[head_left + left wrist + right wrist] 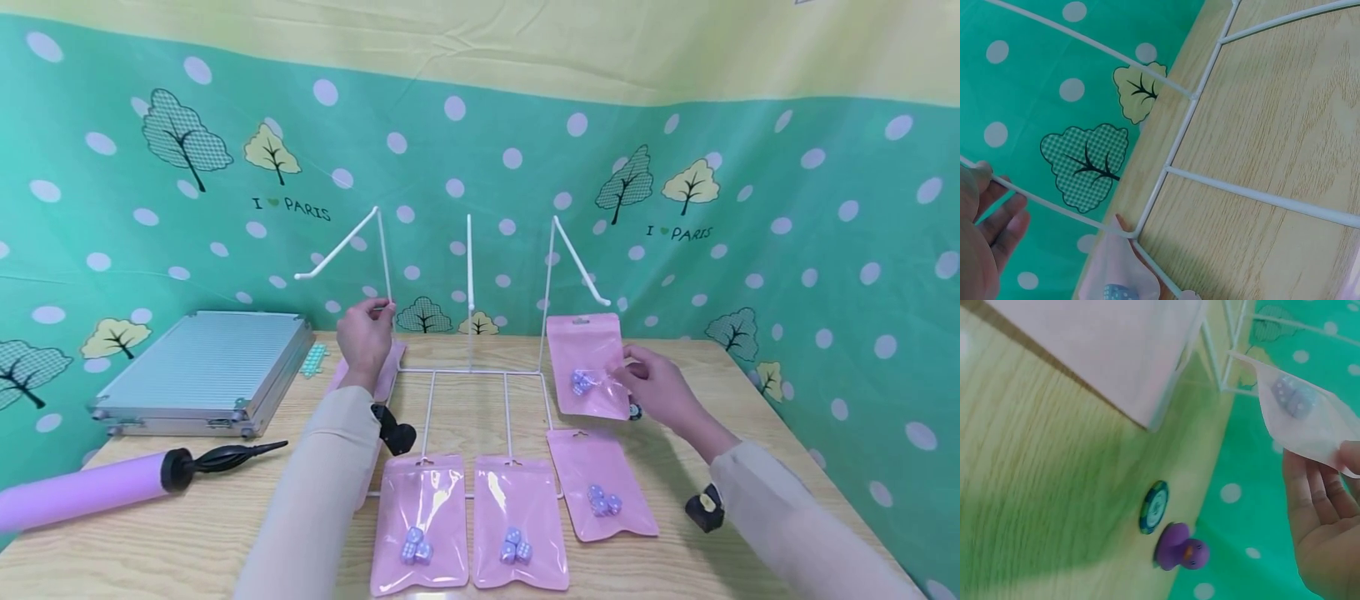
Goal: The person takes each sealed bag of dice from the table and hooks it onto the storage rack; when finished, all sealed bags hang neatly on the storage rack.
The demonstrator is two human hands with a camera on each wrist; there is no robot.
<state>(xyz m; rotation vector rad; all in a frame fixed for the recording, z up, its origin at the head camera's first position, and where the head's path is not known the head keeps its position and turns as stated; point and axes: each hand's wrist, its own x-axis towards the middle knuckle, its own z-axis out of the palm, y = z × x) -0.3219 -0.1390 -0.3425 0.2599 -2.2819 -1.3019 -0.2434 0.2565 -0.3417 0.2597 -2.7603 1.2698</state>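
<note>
A white wire rack (469, 367) with three hooked uprights stands on the wooden table (187, 533). My left hand (372, 312) pinches its left upright; in the left wrist view the rod (1054, 199) runs between thumb and fingers (1007, 222). My right hand (632, 379) holds a pink bag (587, 367) of bluish dice upright by its right edge, just below the right hook (592, 287). In the right wrist view the fingers (1319, 500) pinch that bag (1310, 419), with the dice (1294, 397) showing through.
Three more pink dice bags (420, 521) (517, 521) (600, 483) lie at the rack's front, and another (388, 371) behind my left hand. An aluminium case (202, 371) and purple pump (82, 487) sit left. A poker chip (1154, 506) and purple duck (1182, 547) lie near my right hand.
</note>
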